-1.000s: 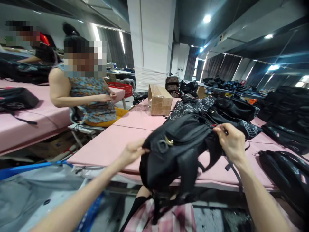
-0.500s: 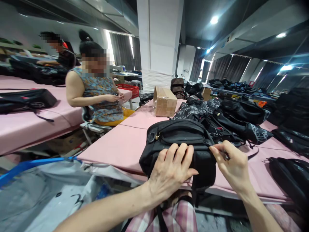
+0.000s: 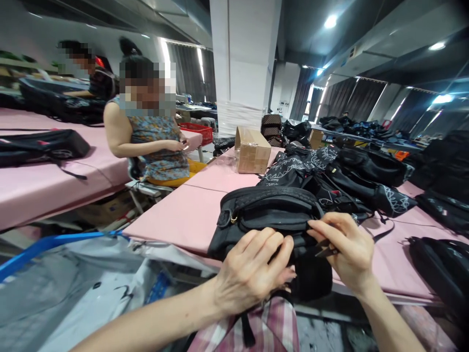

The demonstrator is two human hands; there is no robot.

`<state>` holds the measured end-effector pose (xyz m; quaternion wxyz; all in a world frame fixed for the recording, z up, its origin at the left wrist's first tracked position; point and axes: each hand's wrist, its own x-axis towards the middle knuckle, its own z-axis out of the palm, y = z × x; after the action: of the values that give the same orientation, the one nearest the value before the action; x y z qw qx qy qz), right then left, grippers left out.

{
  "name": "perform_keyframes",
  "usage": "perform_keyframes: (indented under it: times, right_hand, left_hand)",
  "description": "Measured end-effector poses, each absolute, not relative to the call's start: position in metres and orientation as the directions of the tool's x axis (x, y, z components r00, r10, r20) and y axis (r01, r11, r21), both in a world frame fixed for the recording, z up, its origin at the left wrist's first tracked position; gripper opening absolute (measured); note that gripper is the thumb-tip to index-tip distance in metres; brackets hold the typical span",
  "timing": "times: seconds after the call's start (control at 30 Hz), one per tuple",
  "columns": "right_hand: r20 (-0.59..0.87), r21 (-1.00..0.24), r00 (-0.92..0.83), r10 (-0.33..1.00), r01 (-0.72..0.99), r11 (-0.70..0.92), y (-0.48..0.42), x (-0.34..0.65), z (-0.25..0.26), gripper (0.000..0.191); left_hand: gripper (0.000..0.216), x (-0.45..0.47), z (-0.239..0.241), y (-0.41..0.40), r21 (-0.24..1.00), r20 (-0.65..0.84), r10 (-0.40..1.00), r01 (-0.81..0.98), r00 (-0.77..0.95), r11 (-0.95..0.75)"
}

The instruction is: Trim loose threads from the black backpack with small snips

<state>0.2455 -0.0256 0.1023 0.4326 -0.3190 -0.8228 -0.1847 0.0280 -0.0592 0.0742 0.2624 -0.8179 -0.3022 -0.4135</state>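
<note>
A black backpack (image 3: 278, 205) lies at the near edge of the pink-covered table, its zipped pocket facing up and its lower part hanging toward my lap. My left hand (image 3: 256, 269) is closed on the front fabric, fingers curled over it and thumb partly hidden. At the pocket's right end, my right hand (image 3: 340, 244) pinches with thumb and forefinger beside the zip. Small dark thread snips (image 3: 324, 250) sit in that same palm, blades pointing left; their handles are mostly covered by my fingers. What the fingertips pinch is too small to make out.
More black bags with white line patterns (image 3: 322, 171) are piled behind, and another bag (image 3: 439, 269) lies at right. A cardboard box (image 3: 252, 151) stands farther back. Left of me is a blue-rimmed bin (image 3: 66, 239). A seated co-worker (image 3: 150, 132) handles something small.
The backpack's lower part has folded toward me, with my left hand slightly lower. My right hand has shifted a little left along the pocket, and the snips' blades now show.
</note>
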Motion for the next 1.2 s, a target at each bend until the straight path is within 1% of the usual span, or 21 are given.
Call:
perform_keyframes:
  times: [0.13,0.23,0.3,0.37,0.5,0.53,0.6,0.67,0.7,0.73,0.8,0.83,0.9,0.97,1.0,1.03,1.07,1.1,1.13,1.17,1.2]
  right_hand:
    - [0.820,0.215,-0.526,0.226,0.648,0.731,-0.025,0.240,0.103,0.021]
    - [0.805,0.296,-0.568,0.170,0.634,0.715,-0.020,0.240,0.105,0.023]
    - [0.799,0.289,-0.572,0.187,0.637,0.714,-0.017,0.240,0.107,0.022]
    - [0.799,0.253,-0.561,0.216,0.640,0.726,-0.015,0.240,0.109,0.023]
    - [0.769,0.183,-0.570,0.289,0.630,0.755,-0.011,0.234,0.116,0.038]
    - [0.761,0.165,-0.572,0.306,0.626,0.762,-0.010,0.232,0.118,0.038]
    - [0.773,0.088,-0.533,0.343,0.626,0.775,-0.006,0.225,0.122,0.028]
    - [0.795,-0.054,-0.442,0.416,0.631,0.774,-0.001,0.219,0.126,0.012]
    - [0.790,-0.140,-0.392,0.472,0.633,0.761,0.002,0.216,0.129,0.013]
    - [0.768,-0.231,-0.347,0.538,0.633,0.739,0.006,0.214,0.131,0.019]
    - [0.678,-0.412,-0.276,0.682,0.626,0.662,0.013,0.212,0.135,0.032]
    - [0.622,-0.501,-0.238,0.746,0.611,0.613,0.017,0.211,0.136,0.036]
    - [0.496,-0.677,-0.177,0.850,0.534,0.506,0.025,0.211,0.138,0.042]
    - [0.369,-0.814,-0.143,0.918,0.427,0.394,0.030,0.212,0.140,0.045]
    - [0.306,-0.860,-0.147,0.940,0.381,0.340,0.032,0.212,0.141,0.047]
    - [0.246,-0.889,-0.165,0.955,0.354,0.291,0.033,0.213,0.142,0.049]
    - [0.201,-0.901,-0.187,0.962,0.351,0.256,0.034,0.214,0.144,0.050]
    - [0.182,-0.897,-0.204,0.962,0.366,0.247,0.034,0.215,0.147,0.049]
    - [0.196,-0.880,-0.215,0.957,0.392,0.268,0.034,0.217,0.149,0.047]
    - [0.242,-0.851,-0.216,0.946,0.421,0.314,0.034,0.218,0.152,0.043]
    - [0.312,-0.812,-0.211,0.926,0.447,0.375,0.033,0.220,0.155,0.038]
  left_hand:
    - [0.034,0.028,0.076,-0.056,-0.177,0.837,0.260,0.688,0.481,-0.704]
    - [0.032,0.024,0.078,-0.052,-0.182,0.848,0.233,0.675,0.476,-0.715]
    - [0.029,0.022,0.078,-0.051,-0.191,0.851,0.216,0.666,0.478,-0.721]
    - [0.029,0.021,0.079,-0.051,-0.205,0.851,0.201,0.661,0.484,-0.722]
    - [0.032,0.022,0.080,-0.052,-0.188,0.843,0.194,0.613,0.501,-0.767]
    - [0.031,0.021,0.080,-0.052,-0.181,0.842,0.192,0.600,0.504,-0.779]
    - [0.029,0.020,0.081,-0.050,-0.181,0.839,0.189,0.588,0.511,-0.788]
    - [0.027,0.017,0.083,-0.047,-0.162,0.835,0.204,0.583,0.511,-0.796]
    - [0.026,0.015,0.085,-0.045,-0.150,0.843,0.205,0.584,0.497,-0.797]
    - [0.026,0.014,0.088,-0.042,-0.139,0.858,0.205,0.596,0.471,-0.791]
    - [0.028,0.011,0.096,-0.036,-0.123,0.893,0.209,0.663,0.399,-0.739]
    - [0.030,0.010,0.101,-0.032,-0.113,0.903,0.231,0.719,0.362,-0.686]
    - [0.030,0.007,0.112,-0.023,-0.070,0.886,0.344,0.825,0.309,-0.561]
    - [0.021,0.003,0.125,-0.011,0.000,0.816,0.501,0.866,0.289,-0.499]
    - [0.015,0.000,0.131,-0.004,0.067,0.766,0.577,0.856,0.285,-0.513]
    - [0.009,-0.003,0.136,0.003,0.168,0.701,0.652,0.821,0.290,-0.545]
    - [0.011,-0.006,0.140,0.011,0.297,0.622,0.724,0.766,0.298,-0.570]
    - [0.020,-0.009,0.143,0.018,0.446,0.530,0.792,0.696,0.302,-0.563]
    - [0.029,-0.011,0.144,0.024,0.590,0.434,0.849,0.616,0.302,-0.521]
    - [0.036,-0.013,0.145,0.030,0.708,0.345,0.888,0.537,0.303,-0.458]
    - [0.041,-0.013,0.145,0.034,0.789,0.275,0.913,0.471,0.301,-0.394]
